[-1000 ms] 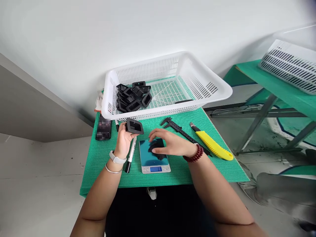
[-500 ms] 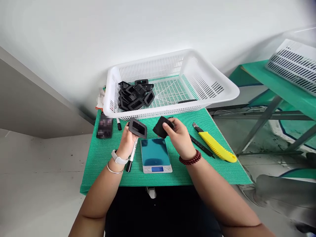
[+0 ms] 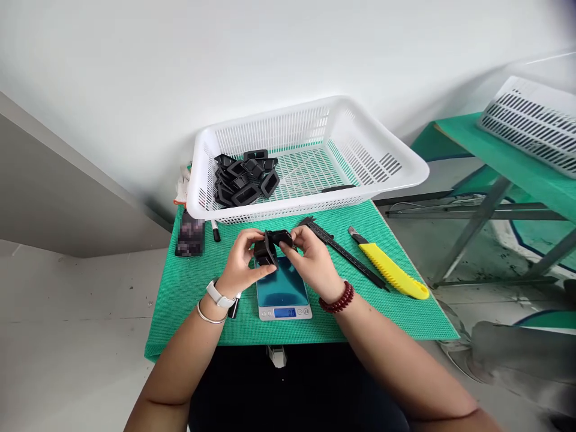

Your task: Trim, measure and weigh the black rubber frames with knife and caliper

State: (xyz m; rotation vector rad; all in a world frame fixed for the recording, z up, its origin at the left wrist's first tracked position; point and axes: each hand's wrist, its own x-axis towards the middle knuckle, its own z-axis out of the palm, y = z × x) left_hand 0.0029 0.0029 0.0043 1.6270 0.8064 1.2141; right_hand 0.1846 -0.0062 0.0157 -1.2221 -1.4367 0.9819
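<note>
My left hand (image 3: 244, 263) grips a black frame-shaped plastic part (image 3: 265, 251), now turned nearly edge-on. My right hand (image 3: 312, 258) pinches a second black part (image 3: 282, 237) between thumb and fingers. The two parts meet over the upper end of a small digital scale (image 3: 283, 288); whether one sits inside the other I cannot tell. The scale's blue display is lit. Beneath my left wrist a white marker (image 3: 233, 308) with a black cap is mostly covered.
A white slotted basket (image 3: 310, 205) at the back holds several black frame parts (image 3: 245, 180). To the right lie a black caliper (image 3: 348, 255) and a yellow utility knife (image 3: 393, 270) with its blade out. A dark box (image 3: 189, 235) and another marker (image 3: 215, 231) are at left.
Both hands have come together, bringing the two black parts against each other above the scale. The left part has turned from facing up to edge-on. The caliper's jaws are now uncovered.
</note>
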